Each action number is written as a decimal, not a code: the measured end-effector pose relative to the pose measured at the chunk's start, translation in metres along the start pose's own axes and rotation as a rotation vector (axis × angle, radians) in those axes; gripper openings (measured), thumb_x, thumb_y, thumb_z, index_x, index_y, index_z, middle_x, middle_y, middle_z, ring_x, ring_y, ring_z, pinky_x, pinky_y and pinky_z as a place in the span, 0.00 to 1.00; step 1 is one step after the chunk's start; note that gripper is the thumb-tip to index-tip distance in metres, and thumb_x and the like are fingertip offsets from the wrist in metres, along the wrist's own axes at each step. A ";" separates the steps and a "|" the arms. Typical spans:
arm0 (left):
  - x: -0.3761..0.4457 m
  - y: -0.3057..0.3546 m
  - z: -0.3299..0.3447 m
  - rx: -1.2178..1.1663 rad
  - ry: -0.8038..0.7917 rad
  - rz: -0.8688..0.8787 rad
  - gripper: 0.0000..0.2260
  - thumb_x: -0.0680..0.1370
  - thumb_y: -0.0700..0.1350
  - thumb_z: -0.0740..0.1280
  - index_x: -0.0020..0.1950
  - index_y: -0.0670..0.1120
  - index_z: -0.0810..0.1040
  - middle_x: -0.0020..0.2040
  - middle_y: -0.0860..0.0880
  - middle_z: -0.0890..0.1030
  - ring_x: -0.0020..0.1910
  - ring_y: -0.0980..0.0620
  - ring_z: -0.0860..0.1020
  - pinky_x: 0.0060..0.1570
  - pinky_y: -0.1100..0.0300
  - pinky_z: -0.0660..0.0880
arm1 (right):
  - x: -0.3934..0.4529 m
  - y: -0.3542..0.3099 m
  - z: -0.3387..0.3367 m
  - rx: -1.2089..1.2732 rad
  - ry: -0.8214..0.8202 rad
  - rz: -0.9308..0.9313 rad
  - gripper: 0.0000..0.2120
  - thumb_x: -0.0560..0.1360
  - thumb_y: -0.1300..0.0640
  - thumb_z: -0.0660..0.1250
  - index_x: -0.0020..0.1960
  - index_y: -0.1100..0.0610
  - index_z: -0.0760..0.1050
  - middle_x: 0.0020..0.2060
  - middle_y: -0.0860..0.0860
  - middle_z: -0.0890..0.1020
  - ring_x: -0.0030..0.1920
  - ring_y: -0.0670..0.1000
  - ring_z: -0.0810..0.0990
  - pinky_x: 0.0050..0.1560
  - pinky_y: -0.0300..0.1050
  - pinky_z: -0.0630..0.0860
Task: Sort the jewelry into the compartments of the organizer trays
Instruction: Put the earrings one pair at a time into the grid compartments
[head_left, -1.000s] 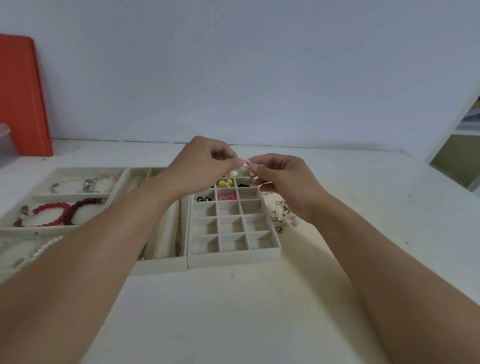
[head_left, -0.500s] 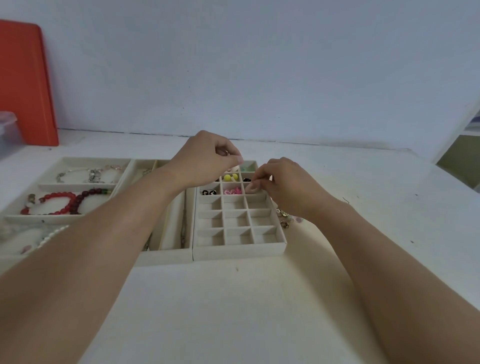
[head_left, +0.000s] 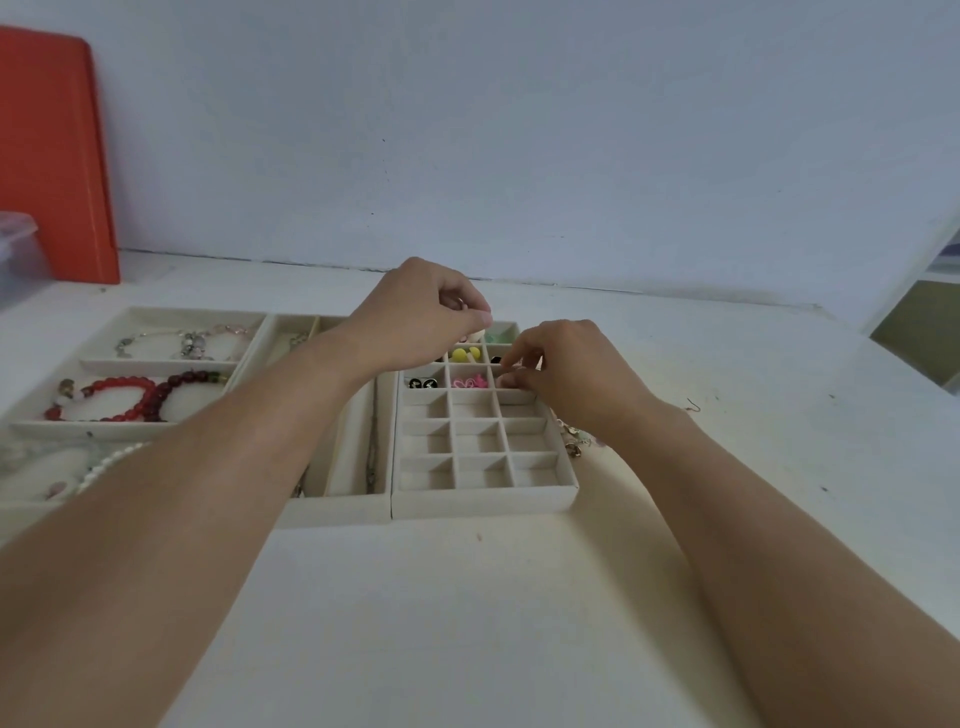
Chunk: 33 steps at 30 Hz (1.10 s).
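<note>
Velvety beige grid tray (head_left: 483, 501); right hand (head_left: 566, 374) fingertips in square compartment.

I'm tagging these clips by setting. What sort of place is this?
Probably a plain indoor room, home or workroom, I can't tell which. A white table stands against a bare pale wall, with beige organizer trays on it and an orange board leaning at the left.

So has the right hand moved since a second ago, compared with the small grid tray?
Yes. The right hand has come down and toward the cream grid tray; its fingertips now sit at the cell right of the pink pieces.
</note>
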<state>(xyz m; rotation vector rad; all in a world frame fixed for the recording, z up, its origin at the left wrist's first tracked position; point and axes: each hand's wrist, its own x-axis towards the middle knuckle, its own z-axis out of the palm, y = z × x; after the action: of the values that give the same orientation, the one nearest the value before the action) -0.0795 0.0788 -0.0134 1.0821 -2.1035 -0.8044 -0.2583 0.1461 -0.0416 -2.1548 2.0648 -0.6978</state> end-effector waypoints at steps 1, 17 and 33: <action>0.000 0.000 0.000 -0.001 0.001 0.000 0.02 0.76 0.47 0.73 0.47 0.50 0.85 0.38 0.52 0.82 0.27 0.66 0.74 0.37 0.65 0.70 | 0.000 0.000 -0.001 0.009 0.007 0.010 0.05 0.73 0.52 0.76 0.48 0.51 0.85 0.40 0.48 0.82 0.42 0.47 0.76 0.41 0.40 0.70; 0.002 0.000 0.000 0.000 -0.019 0.006 0.03 0.76 0.47 0.73 0.47 0.49 0.85 0.39 0.53 0.82 0.27 0.67 0.74 0.34 0.68 0.69 | 0.002 -0.002 -0.005 -0.199 -0.023 -0.007 0.06 0.77 0.53 0.71 0.50 0.52 0.85 0.48 0.50 0.76 0.48 0.52 0.76 0.45 0.43 0.67; -0.002 -0.001 0.003 0.009 -0.046 0.017 0.12 0.79 0.50 0.70 0.62 0.52 0.78 0.42 0.55 0.85 0.37 0.61 0.80 0.43 0.59 0.75 | -0.005 0.008 -0.019 0.108 0.170 0.164 0.06 0.79 0.53 0.68 0.49 0.48 0.84 0.44 0.43 0.84 0.37 0.41 0.78 0.37 0.34 0.72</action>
<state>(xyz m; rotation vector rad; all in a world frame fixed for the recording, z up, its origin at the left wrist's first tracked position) -0.0806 0.0806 -0.0161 1.0579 -2.1541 -0.8197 -0.2729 0.1547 -0.0286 -1.9038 2.1975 -0.9764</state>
